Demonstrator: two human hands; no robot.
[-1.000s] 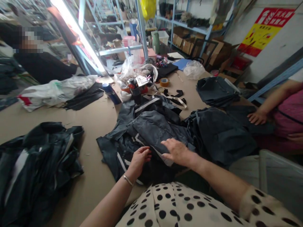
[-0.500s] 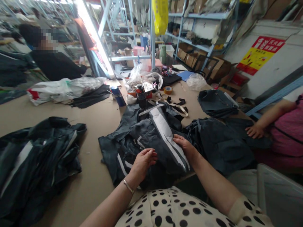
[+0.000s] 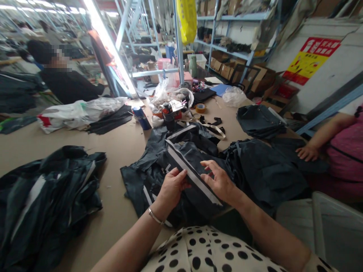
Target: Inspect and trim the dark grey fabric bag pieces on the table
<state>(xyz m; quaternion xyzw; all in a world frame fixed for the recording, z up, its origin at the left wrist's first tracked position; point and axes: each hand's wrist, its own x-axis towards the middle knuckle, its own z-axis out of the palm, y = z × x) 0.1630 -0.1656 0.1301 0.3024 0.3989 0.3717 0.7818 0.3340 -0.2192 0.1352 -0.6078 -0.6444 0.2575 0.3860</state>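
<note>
A dark garment point(image 3: 195, 206) with white strips lies bunched on the table in front of me. One long white strip point(image 3: 206, 189) runs diagonally across it, toward my body at the right. My left hand point(image 3: 173, 187), with a bracelet at the wrist, pinches the cloth by the strip's left edge between thumb and fingers. Over the strip's right side, my right hand point(image 3: 219, 181) has its fingers apart and curved, with nothing visibly gripped; whether its fingertips touch the cloth I cannot tell.
Another dark garment heap point(image 3: 56, 200) lies at left. Dark cloth pieces point(image 3: 263, 170) are stacked at right, near a co-worker's hand point(image 3: 307, 152). Behind the garment stand a dark bottle point(image 3: 168, 118), a blue can point(image 3: 141, 118) and a tape roll point(image 3: 200, 108). A plastic bin point(image 3: 337, 223) is at lower right.
My right hand has let go of the strip's right edge and its fingers have spread. My left hand has moved onto the cloth and pinches it. The strip now lies flatter and narrower.
</note>
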